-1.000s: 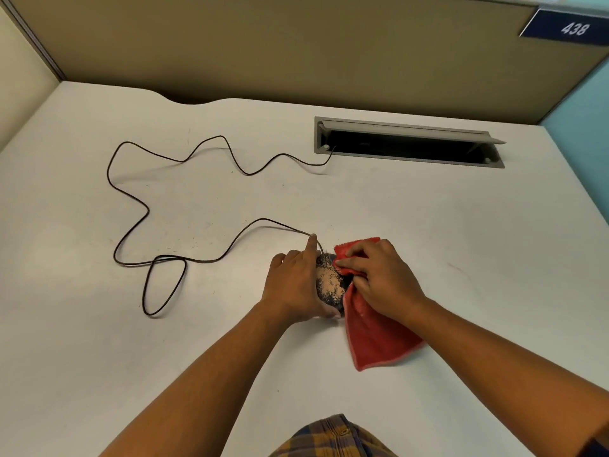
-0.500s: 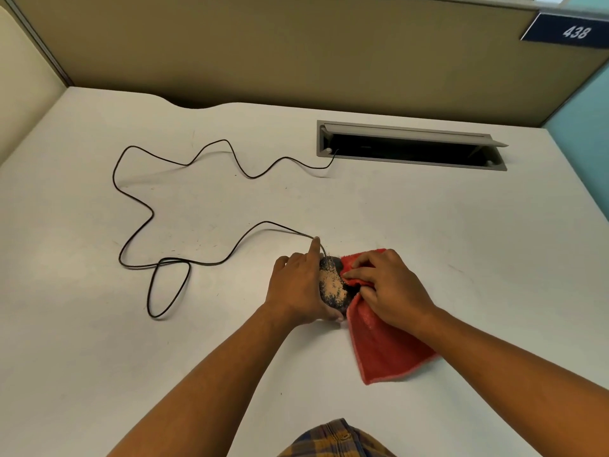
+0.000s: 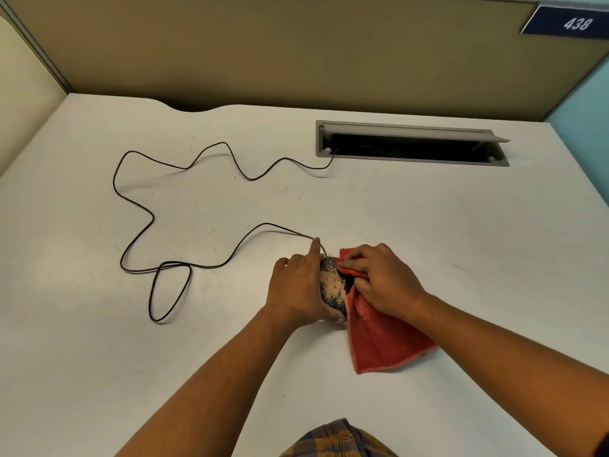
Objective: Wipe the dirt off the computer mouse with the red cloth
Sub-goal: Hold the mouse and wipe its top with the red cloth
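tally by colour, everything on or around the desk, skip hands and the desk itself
Red: 1, the cloth
Black: 1, the mouse with its cable
Grey: 1, the desk cable hatch
Blue: 1, the number plate
Total: 4

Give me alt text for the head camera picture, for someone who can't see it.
A person's left hand grips a dirt-caked black mouse on a white desk while the right hand holds a red cloth against its side. The thin black cable loops across the desk to an open slot near the back partition.
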Motion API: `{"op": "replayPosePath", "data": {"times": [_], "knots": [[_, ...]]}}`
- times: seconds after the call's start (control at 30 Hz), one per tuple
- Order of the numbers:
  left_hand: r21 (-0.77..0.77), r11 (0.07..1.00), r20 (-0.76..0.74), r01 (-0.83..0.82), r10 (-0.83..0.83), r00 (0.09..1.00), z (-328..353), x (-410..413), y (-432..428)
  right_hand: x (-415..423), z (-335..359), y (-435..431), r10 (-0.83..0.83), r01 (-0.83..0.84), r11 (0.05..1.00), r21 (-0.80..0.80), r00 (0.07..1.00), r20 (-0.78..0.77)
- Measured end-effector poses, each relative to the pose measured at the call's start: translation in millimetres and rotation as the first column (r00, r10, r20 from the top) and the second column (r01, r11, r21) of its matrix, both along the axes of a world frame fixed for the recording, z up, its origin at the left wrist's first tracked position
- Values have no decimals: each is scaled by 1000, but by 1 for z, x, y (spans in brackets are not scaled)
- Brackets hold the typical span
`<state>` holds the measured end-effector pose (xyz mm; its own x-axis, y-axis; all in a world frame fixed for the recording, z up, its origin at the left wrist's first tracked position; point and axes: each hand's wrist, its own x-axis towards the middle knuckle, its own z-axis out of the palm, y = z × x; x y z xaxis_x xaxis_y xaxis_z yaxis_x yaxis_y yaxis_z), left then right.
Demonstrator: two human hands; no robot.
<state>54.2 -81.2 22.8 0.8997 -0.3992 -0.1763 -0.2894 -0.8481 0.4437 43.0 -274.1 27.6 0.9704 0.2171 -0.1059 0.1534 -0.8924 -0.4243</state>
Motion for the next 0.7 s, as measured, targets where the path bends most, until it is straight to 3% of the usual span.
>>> {"op": "replayPosePath", "data": {"times": [0.5,0.7], "knots": [[-22,1000,2,-16,16,1000,-3,-2,0,-46,0,-7,56,-58,998,6,991,125],[-12,1000,12,0,1,1000,-2,-2,0,-9,9,4,25,-25,1000,-7,992,120]]}}
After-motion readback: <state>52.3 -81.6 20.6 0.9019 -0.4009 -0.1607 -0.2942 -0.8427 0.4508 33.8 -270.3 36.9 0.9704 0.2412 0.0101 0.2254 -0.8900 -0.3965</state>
